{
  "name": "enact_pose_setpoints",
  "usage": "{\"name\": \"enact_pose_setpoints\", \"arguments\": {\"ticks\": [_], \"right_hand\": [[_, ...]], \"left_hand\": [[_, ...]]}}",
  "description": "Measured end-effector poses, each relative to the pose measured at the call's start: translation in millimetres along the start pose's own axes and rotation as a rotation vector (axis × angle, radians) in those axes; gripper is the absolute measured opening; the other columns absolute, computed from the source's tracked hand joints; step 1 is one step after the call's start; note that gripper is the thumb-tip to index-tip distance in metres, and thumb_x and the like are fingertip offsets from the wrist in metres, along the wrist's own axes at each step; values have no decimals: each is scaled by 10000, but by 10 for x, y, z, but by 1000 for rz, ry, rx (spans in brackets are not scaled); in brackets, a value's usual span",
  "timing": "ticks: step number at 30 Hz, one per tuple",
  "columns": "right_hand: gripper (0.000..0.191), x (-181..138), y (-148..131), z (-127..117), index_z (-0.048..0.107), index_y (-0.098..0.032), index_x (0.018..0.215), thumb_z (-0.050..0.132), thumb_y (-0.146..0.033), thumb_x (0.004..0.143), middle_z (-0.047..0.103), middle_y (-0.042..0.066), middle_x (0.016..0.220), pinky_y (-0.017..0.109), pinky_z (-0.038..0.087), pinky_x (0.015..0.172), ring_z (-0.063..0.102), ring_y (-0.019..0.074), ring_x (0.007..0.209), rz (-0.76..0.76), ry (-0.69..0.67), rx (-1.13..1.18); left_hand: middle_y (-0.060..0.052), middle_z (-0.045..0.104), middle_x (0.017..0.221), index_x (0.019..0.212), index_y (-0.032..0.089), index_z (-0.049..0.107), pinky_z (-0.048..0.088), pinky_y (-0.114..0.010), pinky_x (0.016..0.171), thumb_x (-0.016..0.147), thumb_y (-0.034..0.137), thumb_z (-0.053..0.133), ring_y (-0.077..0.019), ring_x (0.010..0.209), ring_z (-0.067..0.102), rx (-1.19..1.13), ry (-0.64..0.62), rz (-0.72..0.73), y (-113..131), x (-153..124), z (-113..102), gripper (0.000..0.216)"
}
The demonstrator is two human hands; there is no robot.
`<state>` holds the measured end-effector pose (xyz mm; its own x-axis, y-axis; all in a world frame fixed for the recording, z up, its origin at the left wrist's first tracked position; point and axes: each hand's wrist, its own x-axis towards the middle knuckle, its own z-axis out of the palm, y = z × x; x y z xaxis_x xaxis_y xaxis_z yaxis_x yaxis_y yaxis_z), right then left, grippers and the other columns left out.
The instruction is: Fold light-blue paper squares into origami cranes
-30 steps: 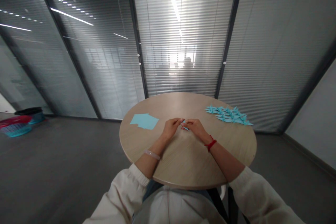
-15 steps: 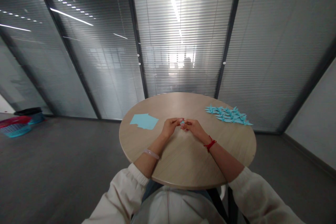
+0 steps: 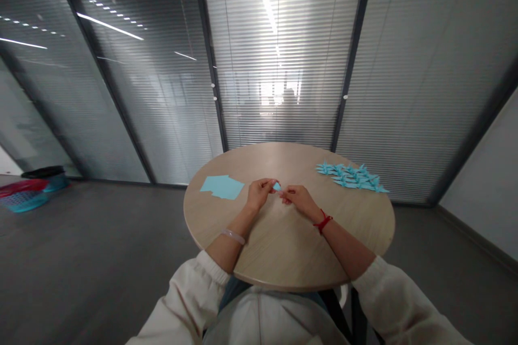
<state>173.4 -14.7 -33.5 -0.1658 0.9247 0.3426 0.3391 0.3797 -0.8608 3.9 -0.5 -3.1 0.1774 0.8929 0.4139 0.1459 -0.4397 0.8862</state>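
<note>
Over the middle of the round table, a small folded piece of light-blue paper (image 3: pixel 277 186) is pinched between the thumb and fingers of my left hand (image 3: pixel 259 193). My right hand (image 3: pixel 298 198) is closed too, its fingertips at the paper's lower right edge. Much of the paper is covered by fingers, so its exact folded shape is hard to make out. To the left of my left hand lie flat light-blue paper sheets (image 3: pixel 222 187), overlapping. Several folded light-blue paper cranes (image 3: pixel 352 176) sit in rows at the table's right side.
The round wooden table (image 3: pixel 283 259) stands in front of my body. Behind it rises a glass partition with blinds (image 3: pixel 279 54). Blue baskets (image 3: pixel 26 202) with red and black liners are on the floor at far left.
My fingertips have drawn slightly apart, and more of the folded blue paper shows between them. My left hand has shifted a little up and left. The sheets and cranes are unmoved.
</note>
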Motion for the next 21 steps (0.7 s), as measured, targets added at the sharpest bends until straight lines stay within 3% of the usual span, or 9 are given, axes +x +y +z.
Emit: {"name": "enact_pose_setpoints", "arguments": {"ticks": [3, 7, 12, 21], "right_hand": [[287, -6, -10, 36, 614, -160, 782, 643, -443, 745, 632, 19, 693, 235, 433, 567, 571, 123, 610, 8, -1, 82], [430, 8, 12, 86, 531, -200, 977, 720, -441, 675, 624, 28, 884, 246, 478, 610, 602, 139, 750, 40, 9, 258], [330, 44, 75, 73, 560, -177, 870, 639, -474, 748, 649, 28, 780, 267, 467, 651, 611, 138, 701, 35, -34, 262], [326, 38, 50, 44, 643, -165, 765, 599, -487, 774, 656, 31, 725, 255, 465, 623, 577, 126, 630, -6, -11, 137]], "left_hand": [[-77, 712, 712, 746, 125, 725, 451, -239, 568, 746, 479, 601, -167, 622, 622, 51, 9, 10, -18, 9, -5, 375], [-69, 731, 776, 783, 149, 736, 462, -260, 631, 762, 454, 594, -177, 673, 629, 103, 3, 60, -78, 23, 16, 337], [-69, 727, 859, 800, 200, 747, 472, -297, 764, 767, 416, 631, -196, 807, 636, 128, 6, 143, -126, 45, 47, 247], [-64, 687, 784, 782, 192, 728, 447, -275, 712, 803, 414, 597, -174, 751, 599, 203, 15, 183, -138, 47, 52, 259]]}}
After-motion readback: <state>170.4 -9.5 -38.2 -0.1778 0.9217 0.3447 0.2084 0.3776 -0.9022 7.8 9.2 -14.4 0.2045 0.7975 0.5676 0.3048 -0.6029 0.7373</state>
